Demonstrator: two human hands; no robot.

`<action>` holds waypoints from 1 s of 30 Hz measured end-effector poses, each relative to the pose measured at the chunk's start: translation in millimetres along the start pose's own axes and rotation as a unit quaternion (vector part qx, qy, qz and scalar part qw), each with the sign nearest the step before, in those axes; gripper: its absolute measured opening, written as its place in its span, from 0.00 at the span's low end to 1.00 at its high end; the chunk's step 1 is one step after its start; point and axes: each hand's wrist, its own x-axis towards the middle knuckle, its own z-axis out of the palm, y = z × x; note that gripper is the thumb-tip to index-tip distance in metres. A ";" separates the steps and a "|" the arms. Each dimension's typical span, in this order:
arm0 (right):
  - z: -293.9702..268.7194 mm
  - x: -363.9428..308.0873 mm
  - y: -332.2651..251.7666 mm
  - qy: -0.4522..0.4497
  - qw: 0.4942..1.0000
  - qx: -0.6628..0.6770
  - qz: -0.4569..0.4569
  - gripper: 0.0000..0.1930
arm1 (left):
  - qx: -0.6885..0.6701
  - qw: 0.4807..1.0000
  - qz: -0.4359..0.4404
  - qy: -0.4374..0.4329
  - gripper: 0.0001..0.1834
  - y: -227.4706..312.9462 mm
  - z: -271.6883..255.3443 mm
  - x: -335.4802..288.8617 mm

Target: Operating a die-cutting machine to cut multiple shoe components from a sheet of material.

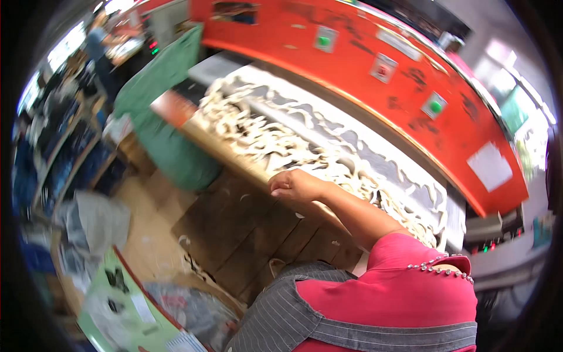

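My right hand (298, 185) is at the near wooden edge of a long worktable (237, 157). Its fingers are curled in and blurred, and whatever they may hold is hidden. Just beyond it, a long heap of cream-coloured curled strips (258, 132) lies along the table. More strips lie scattered on the grey surface behind the heap. My arm crosses the table's near edge from a pink sleeve on the right. My left hand does not show.
A red panel (352, 64) with green buttons rises along the table's far side. A large green sack (170, 141) stands at the table's left end. Lower left are a pale green board (120, 305) and clear plastic bags (190, 308). A person (99, 50) stands far left.
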 end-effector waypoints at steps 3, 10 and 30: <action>-51.8 -47.3 25.6 0.113 0.971 -0.182 0.105 0.10 | -0.127 0.965 0.211 0.091 0.48 171.3 48.2 -23.1; -118.0 -210.7 107.8 0.393 0.782 -0.166 0.454 0.21 | -0.469 0.662 0.491 -0.317 0.24 530.7 -56.9 -261.8; -180.4 -386.1 203.7 0.426 0.439 -0.130 0.781 0.44 | -0.226 0.379 0.852 -0.282 0.22 764.2 -172.8 -620.1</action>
